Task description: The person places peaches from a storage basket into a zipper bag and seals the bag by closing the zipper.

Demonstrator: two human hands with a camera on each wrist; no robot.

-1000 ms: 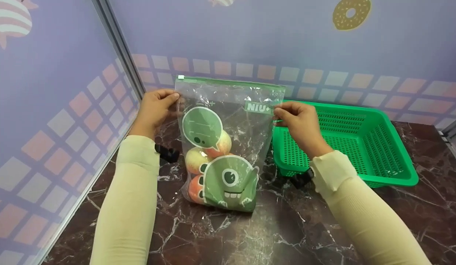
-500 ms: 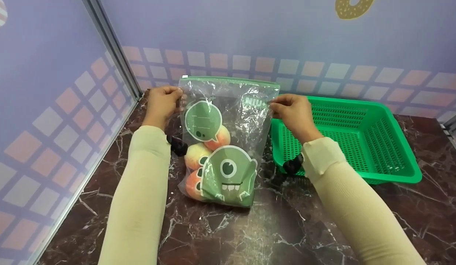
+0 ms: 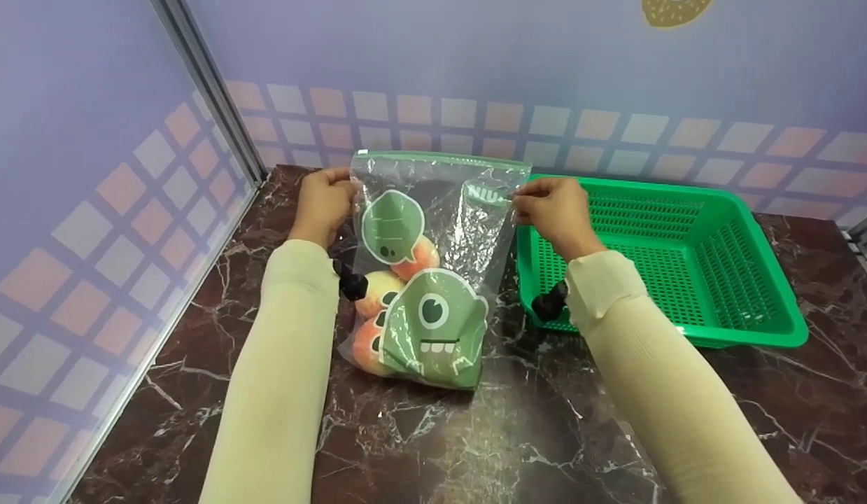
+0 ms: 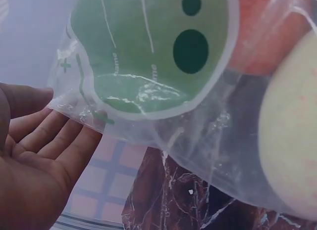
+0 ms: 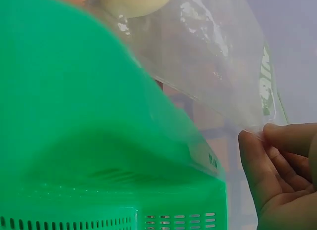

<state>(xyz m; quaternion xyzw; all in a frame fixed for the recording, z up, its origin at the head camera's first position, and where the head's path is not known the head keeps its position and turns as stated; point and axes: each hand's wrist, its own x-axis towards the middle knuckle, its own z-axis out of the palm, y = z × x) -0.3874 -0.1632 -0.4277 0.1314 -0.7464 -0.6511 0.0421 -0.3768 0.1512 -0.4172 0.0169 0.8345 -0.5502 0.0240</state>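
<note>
A clear zip-top bag (image 3: pixel 443 224) with a green top strip, a "NIU+" label and a one-eyed green monster print stands upright. Several peaches, or peach-like fruits (image 3: pixel 420 257), lie in its lower left part, some hidden behind the print. A white slider (image 3: pixel 362 152) sits at the strip's left end. My left hand (image 3: pixel 325 204) pinches the bag's left edge below the strip; in the left wrist view the thumb is in front, the fingers (image 4: pixel 54 136) behind. My right hand (image 3: pixel 555 213) pinches the right edge beside the label, between thumb and forefinger (image 5: pixel 257 165).
A green perforated plastic basket (image 3: pixel 769 259) stands right of the bag, partly under my right forearm. The dark marble-patterned tabletop (image 3: pixel 531 434) meets lilac panels (image 3: pixel 433 56) at the back and left, joined by a metal corner post (image 3: pixel 213 91).
My left hand has shifted right, closer to my right hand. The bag's upper part has slackened and creased between them. Both hands have kept their pinch, and the head view has shifted slightly.
</note>
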